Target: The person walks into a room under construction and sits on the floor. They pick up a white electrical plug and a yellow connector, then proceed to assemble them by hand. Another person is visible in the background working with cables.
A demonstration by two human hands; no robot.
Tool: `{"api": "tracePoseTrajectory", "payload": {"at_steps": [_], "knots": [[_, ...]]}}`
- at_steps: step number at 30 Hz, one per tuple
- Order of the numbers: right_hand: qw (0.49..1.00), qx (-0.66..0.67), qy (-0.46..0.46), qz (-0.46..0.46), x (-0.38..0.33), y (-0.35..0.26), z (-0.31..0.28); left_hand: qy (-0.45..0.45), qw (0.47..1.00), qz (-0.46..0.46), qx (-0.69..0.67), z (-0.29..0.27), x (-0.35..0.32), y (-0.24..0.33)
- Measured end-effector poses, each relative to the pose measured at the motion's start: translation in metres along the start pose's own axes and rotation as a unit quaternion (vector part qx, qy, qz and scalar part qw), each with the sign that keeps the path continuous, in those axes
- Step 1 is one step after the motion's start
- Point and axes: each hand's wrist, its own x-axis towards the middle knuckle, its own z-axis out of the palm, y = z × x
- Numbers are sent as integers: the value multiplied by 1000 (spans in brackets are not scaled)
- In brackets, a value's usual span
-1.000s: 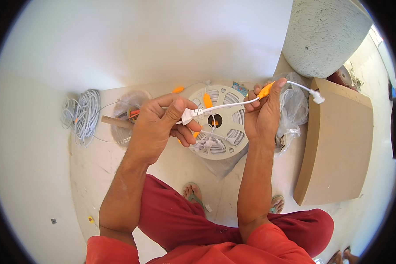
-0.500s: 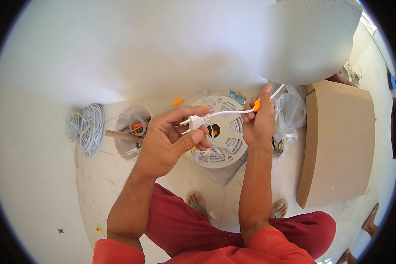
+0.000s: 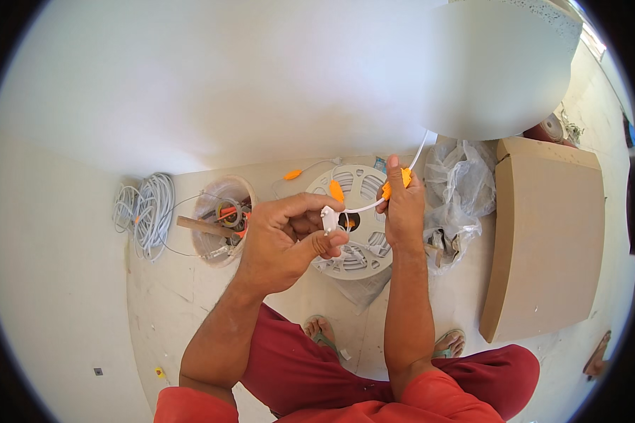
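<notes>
Left hand [image 3: 289, 240]: thumb and forefinger pinching 1 white plug [image 3: 330, 220], 2 pins facing out toward the wrist side.
Right hand [image 3: 405, 211]: thumb and fingers closed around 1 orange connector [image 3: 396, 183], level with and just right of the plug.
White cord [image 3: 365, 207]: 1 length, slack between the 2 hands, then running on past the right thumb.
White reel [image 3: 371, 222]: flat on the floor beneath both hands, partly hidden by the left; pale turns show through its openings. 1 further orange piece [image 3: 337, 190] on it, just beyond the left fingertips.
Tub [image 3: 226, 187]: left of the left hand, holding mixed tools and 1 wooden stick [image 3: 203, 225].
Clear plastic bag [image 3: 458, 176]: right of the right hand.
Coiled cable [image 3: 155, 211]: farther left, past the tub.
Cardboard box [image 3: 550, 240]: farther right, past the bag.
</notes>
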Motion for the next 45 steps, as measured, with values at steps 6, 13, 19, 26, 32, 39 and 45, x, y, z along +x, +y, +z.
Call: {"api": "tracePoseTrajectory", "payload": {"at_steps": [6, 13, 19, 26, 32, 39, 45], "knots": [[1000, 11, 1, 1, 3, 5, 0, 1, 999, 29, 18, -1, 0, -5], [994, -27, -101, -21, 0, -5, -9, 44, 959, -58, 275, -12, 2, -9], [947, -51, -318, -9, -17, -24, -5, 97, 961, -40, 256, -19, 5, -11], [842, -155, -517, -1, -27, -26, 11, 212, 976, 52, -20, -15, 14, 4], [812, -171, -559, 6, -26, -26, 11, 221, 969, 95, -61, -32, 8, -2], [795, -126, -593, 41, -20, -30, 2, 149, 953, 113, -238, -36, 7, -8], [785, -89, -612, 43, -25, -29, 5, 100, 923, 103, -358, -32, 7, -7]]}}
